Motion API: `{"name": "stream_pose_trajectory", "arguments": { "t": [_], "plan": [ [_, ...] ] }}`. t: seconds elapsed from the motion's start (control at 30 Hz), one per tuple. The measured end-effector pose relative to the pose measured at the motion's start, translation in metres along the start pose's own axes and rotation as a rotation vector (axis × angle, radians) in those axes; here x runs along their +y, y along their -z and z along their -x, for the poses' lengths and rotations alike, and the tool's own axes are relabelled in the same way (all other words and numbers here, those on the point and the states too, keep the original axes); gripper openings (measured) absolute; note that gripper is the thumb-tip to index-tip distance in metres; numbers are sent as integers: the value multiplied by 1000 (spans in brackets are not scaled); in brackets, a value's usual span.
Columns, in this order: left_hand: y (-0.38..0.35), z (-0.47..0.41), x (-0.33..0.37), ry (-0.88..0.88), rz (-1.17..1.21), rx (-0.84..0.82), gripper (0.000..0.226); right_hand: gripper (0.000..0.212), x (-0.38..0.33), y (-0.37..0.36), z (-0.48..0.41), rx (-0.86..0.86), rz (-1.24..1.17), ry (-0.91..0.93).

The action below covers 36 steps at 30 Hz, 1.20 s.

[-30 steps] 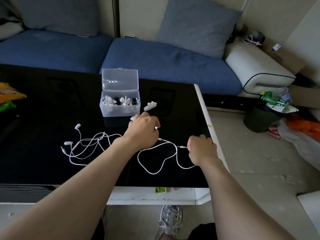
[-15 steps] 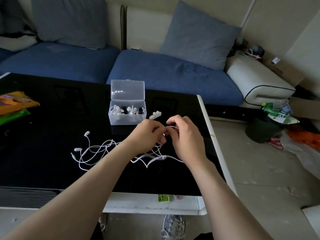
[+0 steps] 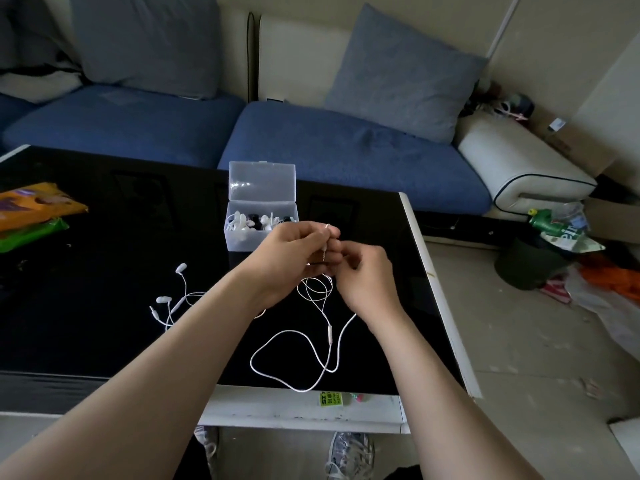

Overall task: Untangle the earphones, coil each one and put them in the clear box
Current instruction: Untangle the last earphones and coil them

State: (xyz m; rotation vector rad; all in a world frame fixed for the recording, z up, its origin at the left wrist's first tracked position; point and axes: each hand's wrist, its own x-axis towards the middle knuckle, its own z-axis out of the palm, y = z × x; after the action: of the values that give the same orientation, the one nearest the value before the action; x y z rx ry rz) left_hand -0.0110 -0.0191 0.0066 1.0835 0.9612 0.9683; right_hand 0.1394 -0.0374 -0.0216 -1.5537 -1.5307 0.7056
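Observation:
My left hand (image 3: 294, 258) and my right hand (image 3: 367, 278) meet above the black table (image 3: 104, 306), both pinching the upper end of a white earphone cable (image 3: 294, 341). The cable hangs from my fingers in small loops, and its long tail lies in a loop near the table's front edge. A second white earphone (image 3: 173, 299) lies loose on the table to the left, partly hidden by my left forearm. The clear box (image 3: 259, 233) stands open behind my hands, its lid upright, with several coiled earphones inside.
Orange and green snack packets (image 3: 31, 216) lie at the table's left edge. A blue sofa (image 3: 329, 150) with grey cushions runs behind the table. A dark bin (image 3: 530, 261) with rubbish and scattered bags sits on the floor to the right.
My hands came together from apart and lifted the cable's end off the table. Small loops now hang under my fingers, and the tail has slid toward the front edge.

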Motion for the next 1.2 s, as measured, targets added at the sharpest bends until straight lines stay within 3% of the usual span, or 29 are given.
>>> {"name": "stream_pose_trajectory", "arguments": {
  "t": [0.23,0.3,0.37,0.47,0.67,0.8,0.9,1.07,1.2],
  "plan": [
    [14,0,-2,-72,-51,158,17,39,-9,-3,14,-291,181,82],
    [19,0,-5,-119,-211,194,23,42,-12,-3,18,-359,182,79],
    [27,-2,-8,-171,-458,175,26,35,-20,-3,20,-380,25,3],
    [34,0,-11,-161,-732,-17,24,27,-29,0,17,-208,-279,-90],
    [29,11,-4,17,-432,-202,25,29,-26,16,4,42,-654,-253],
    [26,15,4,85,-159,-269,27,30,-6,10,-2,102,-387,-258],
    [27,13,5,11,-45,-221,27,35,1,2,0,-87,-220,-275],
    [30,13,2,-45,-58,-3,20,45,-15,-8,14,-450,7,-172],
    [40,10,-4,-135,-182,132,18,40,-31,-15,22,-480,90,21]
  ]
}}
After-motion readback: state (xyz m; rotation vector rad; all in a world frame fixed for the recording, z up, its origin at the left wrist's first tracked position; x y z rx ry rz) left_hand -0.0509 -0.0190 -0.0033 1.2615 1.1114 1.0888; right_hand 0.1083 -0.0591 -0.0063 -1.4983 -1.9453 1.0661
